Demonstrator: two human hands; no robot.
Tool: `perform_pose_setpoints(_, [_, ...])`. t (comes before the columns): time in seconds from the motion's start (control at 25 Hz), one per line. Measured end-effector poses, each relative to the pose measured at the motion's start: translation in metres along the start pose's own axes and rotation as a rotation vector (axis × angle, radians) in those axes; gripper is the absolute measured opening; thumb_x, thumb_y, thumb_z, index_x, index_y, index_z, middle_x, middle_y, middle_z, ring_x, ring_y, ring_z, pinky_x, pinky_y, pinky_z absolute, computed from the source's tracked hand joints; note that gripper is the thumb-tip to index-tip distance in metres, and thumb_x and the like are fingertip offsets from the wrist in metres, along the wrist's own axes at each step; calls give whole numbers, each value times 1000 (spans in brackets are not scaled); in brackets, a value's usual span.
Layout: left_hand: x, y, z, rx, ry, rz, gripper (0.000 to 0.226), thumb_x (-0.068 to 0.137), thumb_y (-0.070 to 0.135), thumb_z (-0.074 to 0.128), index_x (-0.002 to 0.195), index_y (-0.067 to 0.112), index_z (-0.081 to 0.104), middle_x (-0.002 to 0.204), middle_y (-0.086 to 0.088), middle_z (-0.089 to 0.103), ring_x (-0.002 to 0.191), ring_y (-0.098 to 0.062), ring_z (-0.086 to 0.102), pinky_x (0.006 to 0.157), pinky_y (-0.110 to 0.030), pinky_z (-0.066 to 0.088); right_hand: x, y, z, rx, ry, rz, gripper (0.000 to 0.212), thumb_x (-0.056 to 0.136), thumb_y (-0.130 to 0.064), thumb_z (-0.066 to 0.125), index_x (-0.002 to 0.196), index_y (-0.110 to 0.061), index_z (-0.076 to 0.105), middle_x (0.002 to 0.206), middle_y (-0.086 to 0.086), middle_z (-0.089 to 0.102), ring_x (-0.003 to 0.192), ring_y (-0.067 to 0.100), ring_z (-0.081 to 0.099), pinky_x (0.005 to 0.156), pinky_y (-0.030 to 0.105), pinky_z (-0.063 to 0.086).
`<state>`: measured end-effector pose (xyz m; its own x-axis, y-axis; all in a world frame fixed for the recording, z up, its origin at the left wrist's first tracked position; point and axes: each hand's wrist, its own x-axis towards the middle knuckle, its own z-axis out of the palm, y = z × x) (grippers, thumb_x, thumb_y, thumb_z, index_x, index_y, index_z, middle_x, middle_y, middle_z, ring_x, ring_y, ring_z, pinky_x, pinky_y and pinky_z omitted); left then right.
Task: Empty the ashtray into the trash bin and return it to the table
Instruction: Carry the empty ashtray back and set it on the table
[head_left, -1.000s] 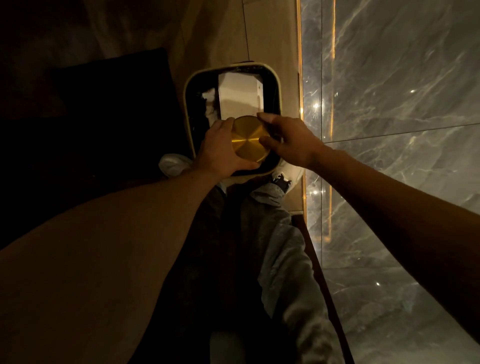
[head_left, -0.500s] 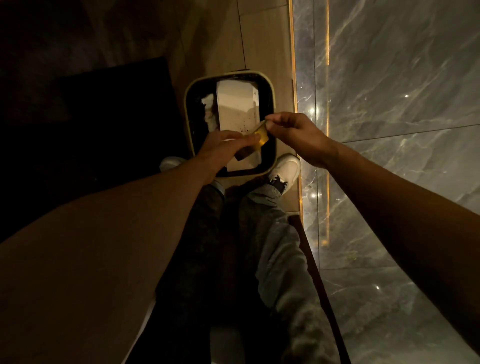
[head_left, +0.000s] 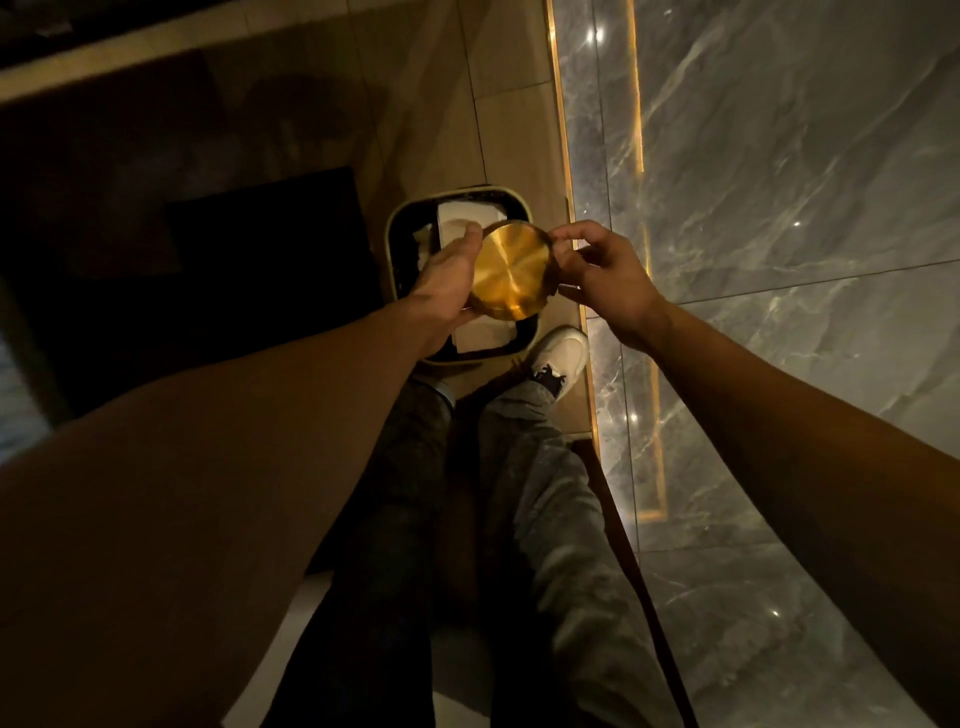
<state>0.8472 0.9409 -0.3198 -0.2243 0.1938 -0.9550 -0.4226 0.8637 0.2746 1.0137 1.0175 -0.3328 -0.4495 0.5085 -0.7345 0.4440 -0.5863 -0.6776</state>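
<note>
The round gold ashtray (head_left: 511, 270) hangs upside down over the trash bin, its brushed flat bottom facing me. My left hand (head_left: 447, 280) grips its left edge, fingers stretched along the rim. My right hand (head_left: 608, 275) pinches the right edge with fingertips and thumb. The trash bin (head_left: 457, 193) stands on the floor directly below: square with rounded corners, a cream rim and a dark liner. White paper (head_left: 483, 332) lies inside it. The ashtray's inside is hidden from me.
A grey marble wall (head_left: 779, 208) with a lit gold strip runs close along the right. A dark mat or low furniture (head_left: 270, 270) lies left of the bin. My legs and a white shoe (head_left: 563, 348) are just in front of the bin.
Half a second ago the ashtray was tipped on edge over the bin; it now shows its flat bottom again. The view has pulled back from the bin.
</note>
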Motion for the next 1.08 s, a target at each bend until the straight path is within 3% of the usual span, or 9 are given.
perform_pose_setpoints(0.16, [-46,18,2,104,-51,207,44,95,49,47,138,37,45,148,-1,43,123,-25,54,79,-33,58,-35,-27,-6,61,118,-19,26,99,-19,51,119,-4,58,108,21,62,97,30,65,88,52,58])
perform_pose_setpoints(0.32, [-101,29,5,294,-94,497,83,72,33,82,142,30,37,139,1,50,121,-16,55,96,-33,54,-76,-63,-14,87,198,-125,26,98,-25,53,121,-14,58,112,18,62,102,30,65,77,43,62])
perform_pose_setpoints(0.44, [-147,41,4,386,-120,639,105,56,20,93,143,27,35,137,5,40,117,-10,50,87,-25,56,-110,-92,-19,81,240,-207,18,97,-24,55,114,-17,57,108,11,61,98,23,66,73,38,62])
perform_pose_setpoints(0.56, [-189,48,-3,366,-111,709,109,53,7,93,145,18,35,134,3,32,121,-16,47,75,-25,60,-143,-119,-20,15,249,-275,25,98,-20,55,119,-7,57,113,10,61,90,13,69,70,33,62])
perform_pose_setpoints(0.72, [-246,46,-31,386,-1,861,99,56,21,92,141,22,40,137,2,40,126,-14,48,83,-27,59,-188,-160,-11,-83,109,-372,43,90,-25,67,130,-12,58,131,9,57,104,19,68,82,38,62])
perform_pose_setpoints(0.88, [-297,42,-73,366,102,924,102,55,32,92,142,21,40,137,4,44,126,-7,48,100,-26,49,-228,-197,14,-292,-34,-446,82,70,-24,85,142,-20,46,139,0,49,115,8,59,91,21,54])
perform_pose_setpoints(1.0, [-324,38,-110,387,171,975,102,57,36,91,143,19,40,138,4,47,127,-5,47,104,-20,42,-241,-217,48,-418,-55,-570,87,65,-31,86,141,-18,47,132,-6,51,117,0,52,97,13,46])
perform_pose_setpoints(1.08, [-337,32,-133,381,215,1002,98,59,36,90,142,19,41,138,3,49,126,-7,48,103,-21,43,-244,-227,73,-475,-56,-627,88,64,-33,85,141,-13,48,131,-3,53,118,2,52,100,17,46])
